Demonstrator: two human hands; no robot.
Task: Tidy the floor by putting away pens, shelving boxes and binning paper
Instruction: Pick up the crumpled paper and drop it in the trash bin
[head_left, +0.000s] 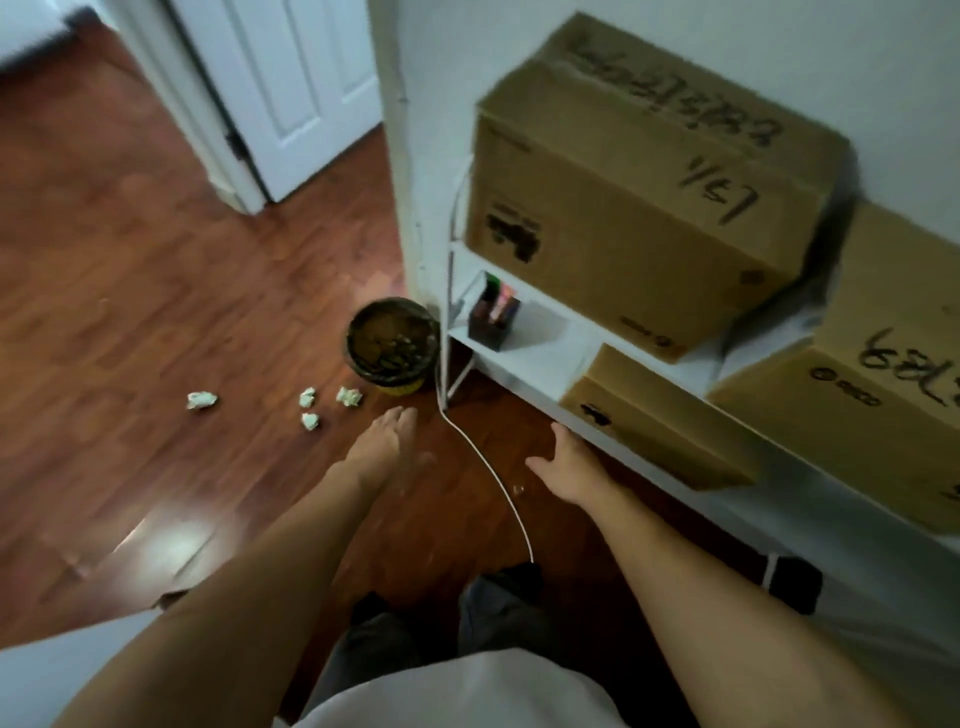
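**Paper-binning step: both hands empty, reaching low**

Left hand flat, fingers straight, holds nothing; aimed at the floor near the crumpled paper. Right hand spread, also empty, just beside the lower shelf edge.

Four paper balls lie on the wood floor, left of the bin, one ball well apart from the rest. Boxes look already shelved; pens sit in the holder.

Next, probably: left hand drops, pinches the nearest ball, lifts it over the bin rim.

Open floor to the left. White cable runs between the hands, a snag risk. Wall corner and shelf crowd the right.
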